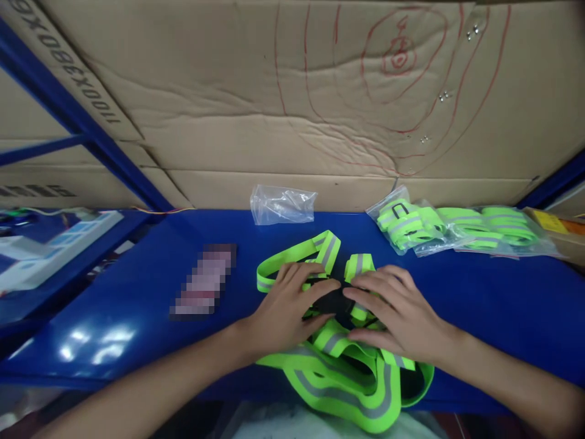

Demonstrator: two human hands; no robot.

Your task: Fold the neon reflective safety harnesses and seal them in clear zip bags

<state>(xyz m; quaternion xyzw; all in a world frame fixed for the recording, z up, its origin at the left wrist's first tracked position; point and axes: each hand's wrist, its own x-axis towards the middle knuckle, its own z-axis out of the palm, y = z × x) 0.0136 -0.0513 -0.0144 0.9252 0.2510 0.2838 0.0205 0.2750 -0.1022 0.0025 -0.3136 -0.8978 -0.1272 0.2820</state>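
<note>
A bundle of neon yellow-green reflective straps (347, 396) with a grey stripe lies on the blue table in front of me, part of it hanging over the front edge. My left hand (292, 299) is closed on the left of the bundle, its fingers curled over a strap. From the right, my right hand (393, 305) grips another strap with bent fingers. A black piece (331, 300) of the bundle shows between both hands. One strap loop (269, 268) stands up beyond my left hand. The fingertips are partly hidden among the straps.
A clear plastic bag (283, 206) lies at the back of the blue table (155, 262). Several bagged green strap bundles (406, 222) sit at the back right. A blurred-out flat object (205, 280) lies left. Cardboard (219, 146) walls the back; a white power strip (68, 250) is far left.
</note>
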